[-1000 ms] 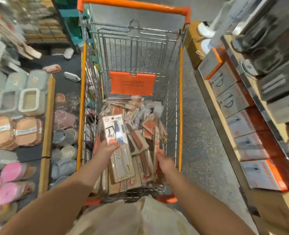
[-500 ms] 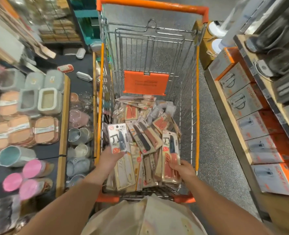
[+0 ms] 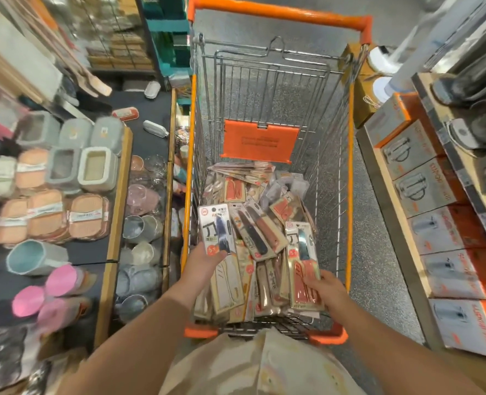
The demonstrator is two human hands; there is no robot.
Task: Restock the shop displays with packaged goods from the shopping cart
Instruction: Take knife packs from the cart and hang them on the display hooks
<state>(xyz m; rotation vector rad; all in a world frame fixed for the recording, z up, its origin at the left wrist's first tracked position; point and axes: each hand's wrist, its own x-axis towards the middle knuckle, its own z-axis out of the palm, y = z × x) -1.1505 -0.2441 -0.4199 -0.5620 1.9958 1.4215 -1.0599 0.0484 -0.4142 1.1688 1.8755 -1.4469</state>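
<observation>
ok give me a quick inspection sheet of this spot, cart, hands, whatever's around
surface: speckled grey floor under the cart.
job's things: wire shopping cart holds a heap of carded knife packs.
clutter: nothing seen loose on the floor.
hands: left hand grips a dark-bladed knife pack; right hand grips a red-handled knife pack.
cables: nothing seen.
surroundings: lidded containers and cups on the left display; boxed goods on the right shelf.

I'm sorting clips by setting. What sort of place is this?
Most likely a housewares shop aisle. A wire shopping cart holds carded knife packs, open shelves of lidded containers stand on one side, and stacked boxed goods on the other.
</observation>
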